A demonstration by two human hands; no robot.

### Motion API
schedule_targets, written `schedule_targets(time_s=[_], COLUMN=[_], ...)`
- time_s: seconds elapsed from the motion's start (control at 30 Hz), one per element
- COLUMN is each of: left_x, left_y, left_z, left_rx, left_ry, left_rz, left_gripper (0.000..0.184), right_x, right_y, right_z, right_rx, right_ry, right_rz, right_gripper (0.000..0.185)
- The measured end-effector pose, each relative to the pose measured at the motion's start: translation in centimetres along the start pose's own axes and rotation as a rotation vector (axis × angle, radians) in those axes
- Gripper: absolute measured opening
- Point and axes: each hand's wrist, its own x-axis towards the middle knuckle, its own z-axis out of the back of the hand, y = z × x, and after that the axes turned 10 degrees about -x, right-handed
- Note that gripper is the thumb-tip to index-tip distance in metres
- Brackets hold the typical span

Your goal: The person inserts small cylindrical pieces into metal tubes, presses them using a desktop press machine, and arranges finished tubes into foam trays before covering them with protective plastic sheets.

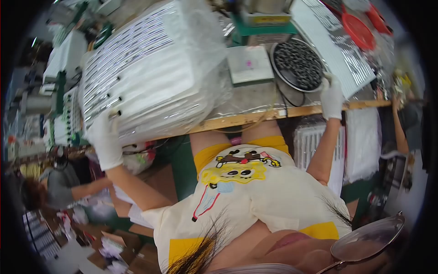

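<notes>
Workshop: bench (239,120), small black parts (297,65)

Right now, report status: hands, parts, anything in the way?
Left gloved hand at the white stack's near corner, by a black tip. Right gloved hand at the rim of the bowl of black pieces. Loose clear plastic between, might snag.

Left hand (105,138) at white tray (148,86); right hand (331,97) beside bowl (285,77).

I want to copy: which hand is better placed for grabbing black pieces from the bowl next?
Probably the right hand: it's at the bowl, near the black pieces. The left hand is across by the white stack.
</notes>
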Motion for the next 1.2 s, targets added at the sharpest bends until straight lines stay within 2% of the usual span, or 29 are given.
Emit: schedule_targets(time_s=[0.1, 0.17, 0.23, 0.3, 0.33, 0.4, 0.47, 0.5, 0.6, 0.67, 0.7, 0.77, 0.8, 1.13, 1.2], left_x=[0.6, 1.5, 1.0, 1.1, 0.9, 0.3, -0.6, -1.1, -1.1, -1.0, -1.1, -1.3, -1.3, -1.1, -0.9], left_y=[-0.9, -4.2, -5.3, -8.6, -10.7, -14.6, -17.4, -18.4, -21.4, -22.1, -22.0, -21.7, -21.8, -22.4, -22.8], left_z=[-0.2, 0.8, 0.1, -0.4, -0.7, -2.1, -3.5, -4.1, -5.6, -6.6, -7.0, -7.9, -8.2, -9.5, -9.6], left_rx=[-0.148, -0.196, -0.179, -0.302, -0.415, -0.751, -0.96, -1.136, -1.288, -1.407, -1.405, -1.3, -1.288, -1.237, -1.174], left_ry=[-0.143, -0.155, -0.271, -0.317, -0.365, -0.358, -0.321, -0.285, -0.216, -0.025, -0.024, 0.134, 0.15, 0.139, 0.149], left_rz=[0.047, 0.188, -0.022, -0.064, -0.093, -0.041, -0.065, 0.005, 0.088, 0.177, 0.18, 0.039, 0.034, 0.101, 0.082], left_gripper=[0.036, 0.043, 0.038, 0.036, 0.035, 0.031, 0.03, 0.037, 0.039, 0.04, 0.04, 0.034, 0.035, 0.041, 0.041], right_x=[1.4, 3.6, 5.6, 7.0, 7.3, 7.4, 6.9, 6.8, 7.3, 7.6, 7.7, 8.0, 8.2, 7.4, 7.1], right_y=[-1.5, -1.6, -1.9, -2.1, -1.8, -0.4, 1.0, 1.5, 1.3, 1.1, 0.9, 0.3, 0.1, 0.0, 0.0], right_z=[-0.7, 0.2, 0.7, 0.6, 0.2, -0.8, -1.0, -0.9, -0.7, -0.7, -0.7, -1.0, -1.2, -1.5, -1.3], right_rx=[0.037, 0.012, -0.003, -0.025, -0.03, -0.115, -0.106, -0.094, -0.173, -0.213, -0.253, -0.244, -0.236, -0.213, -0.205], right_ry=[-0.013, -0.029, -0.03, 0.057, 0.055, 0.077, 0.116, 0.151, 0.247, 0.241, 0.233, 0.232, 0.227, 0.273, 0.199], right_rz=[-0.144, -0.208, -0.258, -0.008, -0.01, 0.304, 0.248, 0.196, 0.106, 0.131, 0.151, 0.164, 0.177, 0.185, 0.244], right_gripper=[0.024, 0.025, 0.026, 0.027, 0.027, 0.027, 0.026, 0.025, 0.02, 0.019, 0.017, 0.017, 0.017, 0.015, 0.015])
